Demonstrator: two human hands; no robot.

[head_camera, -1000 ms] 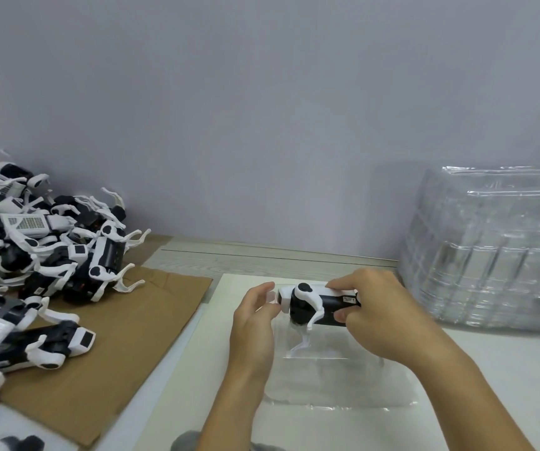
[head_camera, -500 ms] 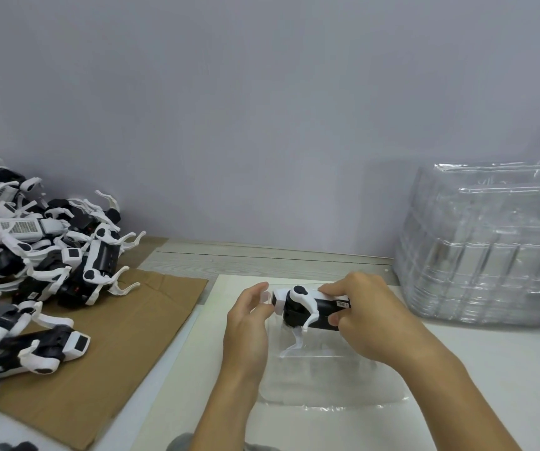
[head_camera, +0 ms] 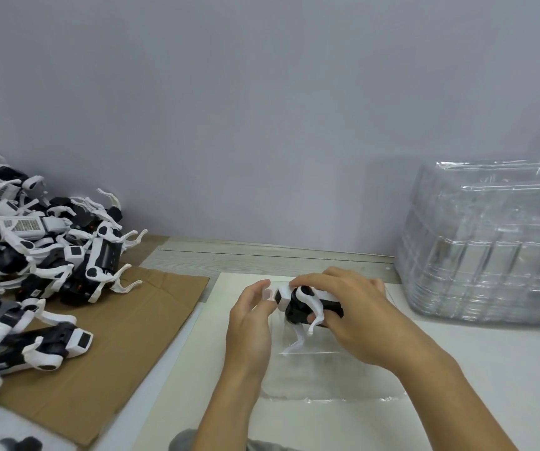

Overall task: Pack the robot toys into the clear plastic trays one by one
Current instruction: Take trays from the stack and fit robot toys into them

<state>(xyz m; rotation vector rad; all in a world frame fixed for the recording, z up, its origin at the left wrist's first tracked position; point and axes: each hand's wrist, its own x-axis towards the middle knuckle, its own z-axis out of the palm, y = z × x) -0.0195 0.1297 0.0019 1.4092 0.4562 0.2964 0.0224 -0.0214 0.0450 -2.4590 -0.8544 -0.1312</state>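
Note:
A black-and-white robot toy (head_camera: 301,305) is held just above a clear plastic tray (head_camera: 333,382) lying flat on the white table. My right hand (head_camera: 356,315) grips the toy's body from above and behind, fingers curled over it. My left hand (head_camera: 250,323) is at the toy's white front end, fingertips touching it, fingers loosely bent. One white leg of the toy hangs down to the tray. The tray's far part is hidden under my hands.
A large heap of robot toys (head_camera: 34,255) lies at the left on brown cardboard (head_camera: 125,346). A tall stack of clear plastic trays (head_camera: 486,255) stands at the right against the grey wall. A white board (head_camera: 197,369) covers the table under the tray.
Both hands and the toy have shifted slightly down and to the left over the tray. My right-hand fingers now reach further over the toy's top.

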